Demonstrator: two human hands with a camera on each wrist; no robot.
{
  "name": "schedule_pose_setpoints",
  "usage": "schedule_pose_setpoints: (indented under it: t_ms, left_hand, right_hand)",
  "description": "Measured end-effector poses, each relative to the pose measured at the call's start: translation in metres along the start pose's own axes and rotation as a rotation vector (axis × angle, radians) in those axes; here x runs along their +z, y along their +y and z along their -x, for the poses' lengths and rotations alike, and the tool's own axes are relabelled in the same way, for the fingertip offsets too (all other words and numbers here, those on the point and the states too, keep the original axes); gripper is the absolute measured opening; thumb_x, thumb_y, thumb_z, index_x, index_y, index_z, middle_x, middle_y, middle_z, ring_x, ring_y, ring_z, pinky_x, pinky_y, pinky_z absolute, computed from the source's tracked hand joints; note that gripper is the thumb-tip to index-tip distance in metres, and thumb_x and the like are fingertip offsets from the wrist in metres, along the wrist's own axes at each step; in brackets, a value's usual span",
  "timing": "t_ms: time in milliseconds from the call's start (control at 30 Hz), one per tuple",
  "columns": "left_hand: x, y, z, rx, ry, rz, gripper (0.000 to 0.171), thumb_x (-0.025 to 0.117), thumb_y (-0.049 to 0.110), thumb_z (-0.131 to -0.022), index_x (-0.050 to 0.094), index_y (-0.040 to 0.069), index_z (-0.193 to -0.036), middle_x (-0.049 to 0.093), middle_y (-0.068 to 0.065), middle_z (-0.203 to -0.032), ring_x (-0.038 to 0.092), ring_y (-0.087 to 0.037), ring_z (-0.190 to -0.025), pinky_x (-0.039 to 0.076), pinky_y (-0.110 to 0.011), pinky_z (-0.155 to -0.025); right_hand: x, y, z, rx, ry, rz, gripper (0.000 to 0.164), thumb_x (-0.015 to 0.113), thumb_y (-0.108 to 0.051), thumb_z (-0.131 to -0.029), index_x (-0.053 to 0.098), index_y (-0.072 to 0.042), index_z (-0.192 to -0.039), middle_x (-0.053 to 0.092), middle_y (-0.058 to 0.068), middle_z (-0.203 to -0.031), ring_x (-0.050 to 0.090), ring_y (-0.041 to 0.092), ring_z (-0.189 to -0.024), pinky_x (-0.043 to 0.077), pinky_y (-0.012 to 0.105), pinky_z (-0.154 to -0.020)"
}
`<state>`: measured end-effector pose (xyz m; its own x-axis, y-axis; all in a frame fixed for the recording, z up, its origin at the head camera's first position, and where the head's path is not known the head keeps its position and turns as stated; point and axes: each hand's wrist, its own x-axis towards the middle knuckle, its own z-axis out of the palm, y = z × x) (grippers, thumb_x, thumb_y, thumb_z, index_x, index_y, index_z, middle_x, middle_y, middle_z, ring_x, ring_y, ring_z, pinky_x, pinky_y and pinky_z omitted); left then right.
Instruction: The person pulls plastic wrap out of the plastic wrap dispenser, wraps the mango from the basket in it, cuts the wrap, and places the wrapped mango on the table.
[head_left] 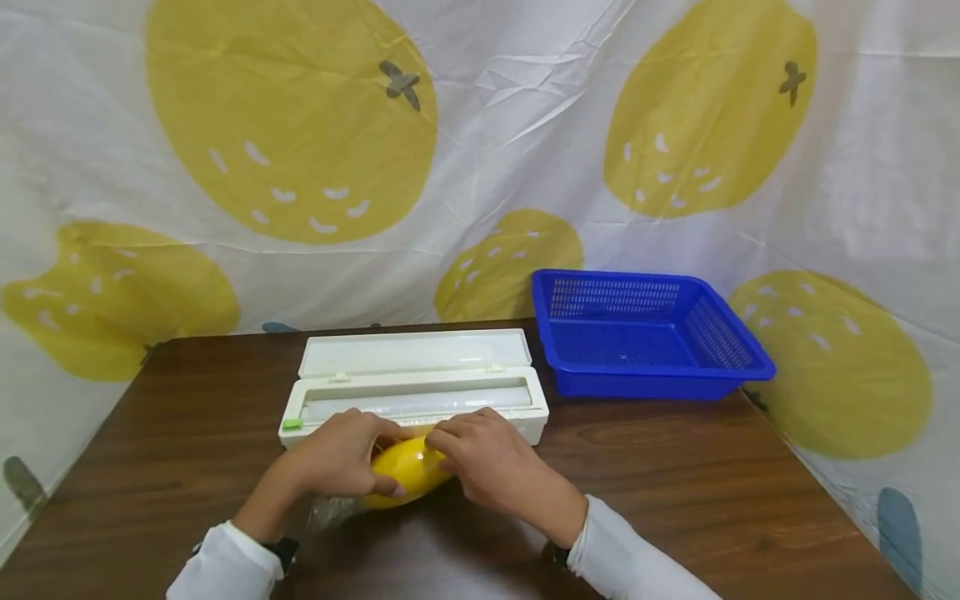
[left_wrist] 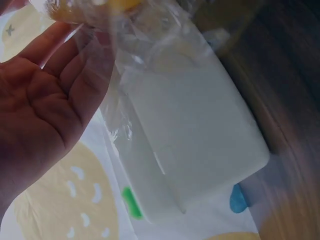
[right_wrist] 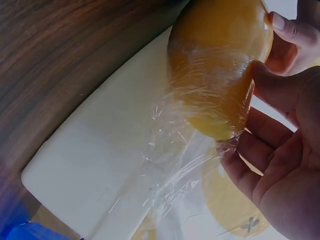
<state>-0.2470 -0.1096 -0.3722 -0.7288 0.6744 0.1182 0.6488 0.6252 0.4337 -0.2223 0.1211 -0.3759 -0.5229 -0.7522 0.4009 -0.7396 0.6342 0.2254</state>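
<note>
A smooth, oblong yellow fruit [head_left: 412, 467], its exact kind unclear, is held above the table against the front of a white cling film dispenser [head_left: 536, 417]. Clear cling film [right_wrist: 210, 70] covers part of the fruit and trails off its end in wrinkles. My left hand [head_left: 341, 454] grips the fruit's left end, thumb on the near side. At the other end my right hand [head_left: 487, 458] holds the fruit and the film over it, thumb against its side. Loose film [head_left: 330, 512] hangs beneath the left hand. Part of the left fingers is behind film in the left wrist view.
The dispenser's lid [head_left: 412, 353] stands open behind a white film roll [head_left: 420, 403]. A green tab [head_left: 292, 424] marks its left corner. A blue plastic basket [head_left: 660, 379] sits at the table's back right. Behind the brown wooden table [head_left: 667, 500] hangs a fruit-patterned cloth [head_left: 495, 167].
</note>
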Motion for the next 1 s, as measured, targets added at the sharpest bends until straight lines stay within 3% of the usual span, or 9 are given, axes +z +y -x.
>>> schedule_pose_setpoints:
  t_ms: [200, 367, 467, 633, 800, 1000]
  left_hand:
    - [0.002, -0.009, 0.001, 0.020, -0.047, 0.101, 0.060, 0.083, 0.036, -0.073, 0.069, 0.008, -0.124, 0.078, -0.001, -0.097, 0.062, -0.007, -0.077, 0.053, -0.035, -0.068]
    - [0.002, -0.013, 0.001, 0.020, -0.081, 0.149, 0.061, 0.081, 0.036, -0.078, 0.065, 0.006, -0.129, 0.076, -0.002, -0.105, 0.062, -0.008, -0.080, 0.055, -0.040, -0.075]
    - [0.001, -0.014, 0.000, 0.021, -0.122, 0.210, 0.061, 0.078, 0.035, -0.081, 0.062, 0.005, -0.132, 0.075, -0.003, -0.107, 0.062, -0.009, -0.083, 0.055, -0.042, -0.078]
    - [0.000, -0.018, 0.000, 0.035, -0.197, 0.326, 0.057, 0.073, 0.031, -0.088, 0.058, 0.004, -0.137, 0.073, -0.003, -0.112, 0.064, -0.011, -0.087, 0.055, -0.041, -0.082]
    - [0.002, -0.023, 0.000, 0.049, -0.230, 0.407, 0.052, 0.069, 0.027, -0.092, 0.058, 0.004, -0.136, 0.072, -0.004, -0.115, 0.065, -0.013, -0.092, 0.055, -0.041, -0.086]
    - [0.001, -0.026, -0.002, 0.052, -0.230, 0.410, 0.049, 0.068, 0.028, -0.092, 0.060, 0.007, -0.135, 0.073, -0.002, -0.112, 0.064, -0.013, -0.090, 0.053, -0.041, -0.086]
  right_hand:
    - [0.000, 0.002, 0.001, -0.015, -0.021, -0.037, 0.007, 0.072, -0.018, -0.085, 0.070, -0.019, -0.092, 0.075, -0.005, -0.099, 0.066, 0.013, -0.095, 0.054, 0.033, -0.079]
    - [-0.002, -0.002, 0.003, -0.019, -0.084, 0.050, 0.030, 0.073, -0.021, -0.083, 0.071, -0.018, -0.113, 0.067, 0.004, -0.128, 0.055, 0.022, -0.119, 0.049, 0.038, -0.096]
    - [-0.003, -0.004, 0.005, -0.023, -0.103, 0.103, 0.044, 0.079, -0.027, -0.078, 0.068, -0.018, -0.119, 0.058, 0.007, -0.136, 0.047, 0.025, -0.124, 0.044, 0.043, -0.103]
    - [-0.002, -0.005, 0.006, -0.006, -0.108, 0.119, 0.060, 0.088, -0.033, -0.068, 0.065, -0.020, -0.121, 0.057, 0.001, -0.122, 0.048, 0.021, -0.116, 0.041, 0.046, -0.102]
    - [-0.002, -0.003, 0.005, -0.007, -0.125, 0.100, 0.066, 0.090, -0.033, -0.065, 0.064, -0.021, -0.124, 0.059, -0.001, -0.119, 0.051, 0.020, -0.114, 0.040, 0.048, -0.101]
    - [0.005, -0.004, 0.004, 0.005, -0.114, 0.132, 0.065, 0.090, -0.024, -0.063, 0.059, -0.020, -0.120, 0.056, 0.000, -0.119, 0.049, 0.020, -0.113, 0.041, 0.047, -0.100]
